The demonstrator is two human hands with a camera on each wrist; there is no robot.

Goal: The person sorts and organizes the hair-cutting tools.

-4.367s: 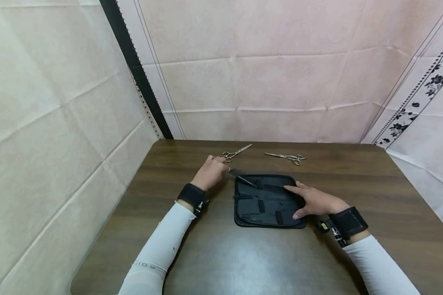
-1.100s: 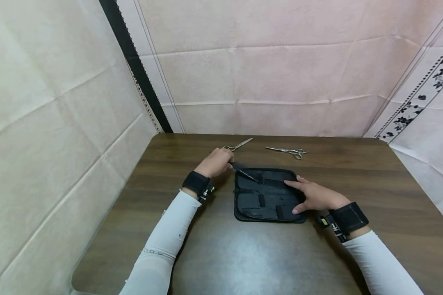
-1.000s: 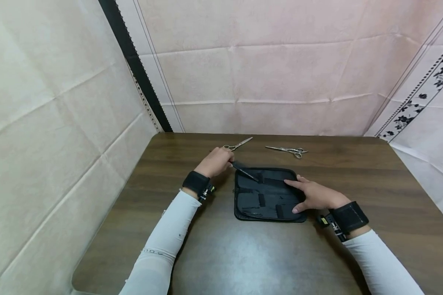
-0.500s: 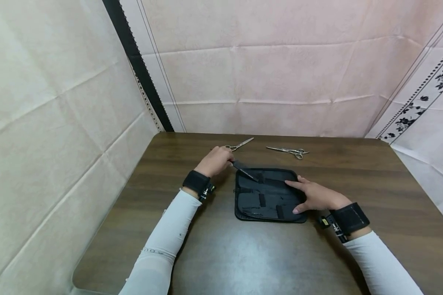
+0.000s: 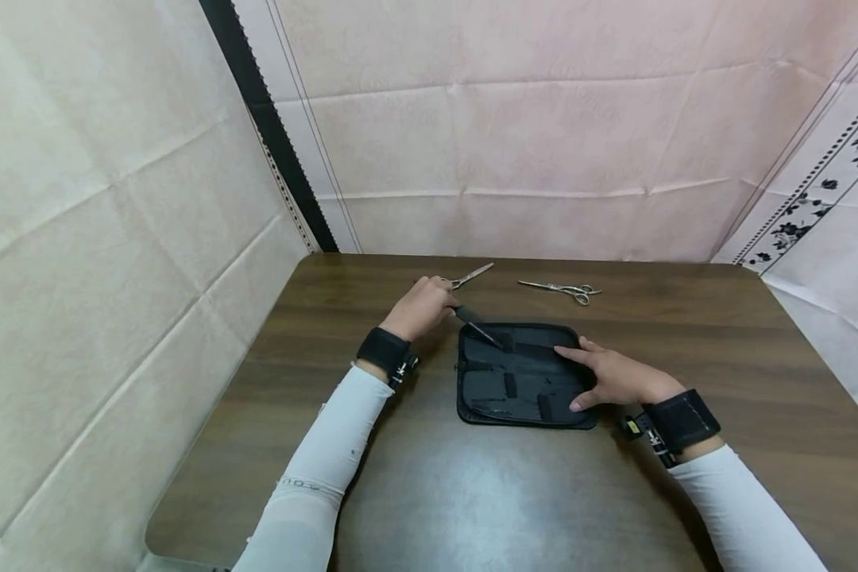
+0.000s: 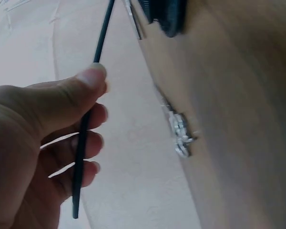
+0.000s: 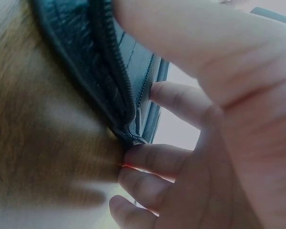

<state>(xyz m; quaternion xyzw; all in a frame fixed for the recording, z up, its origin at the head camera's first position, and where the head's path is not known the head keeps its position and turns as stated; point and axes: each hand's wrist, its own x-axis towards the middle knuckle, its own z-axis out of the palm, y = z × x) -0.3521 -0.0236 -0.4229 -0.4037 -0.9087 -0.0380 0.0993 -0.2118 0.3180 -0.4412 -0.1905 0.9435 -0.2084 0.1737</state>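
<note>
In the head view my left hand (image 5: pixel 422 307) pinches a thin black comb (image 5: pixel 481 328), whose teeth do not show. The comb slants down to the right, its far end over the upper left of an unfolded black zip case (image 5: pixel 489 381). Seen edge-on in the left wrist view, the comb (image 6: pixel 103 40) runs between thumb and fingertips. My right hand (image 5: pixel 618 375) rests on the case's right edge, index finger and thumb spread over it. Elastic loops cross the inside of the case. Up close, the right wrist view has those fingers (image 7: pixel 157 160) against the case's zip edge (image 7: pixel 112 62).
Silver scissors (image 5: pixel 474 274) lie just beyond my left hand, which hides their handles in part. Another silver pair (image 5: pixel 563 289) lies behind the case to the right. The brown wooden table (image 5: pixel 415 492) ends at a cloth-covered back wall (image 5: pixel 543 143).
My left hand has shifted a little to the right over several seconds, bringing the comb nearer the case's inside and covering more of the left scissors' handles. My right hand keeps its place on the case.
</note>
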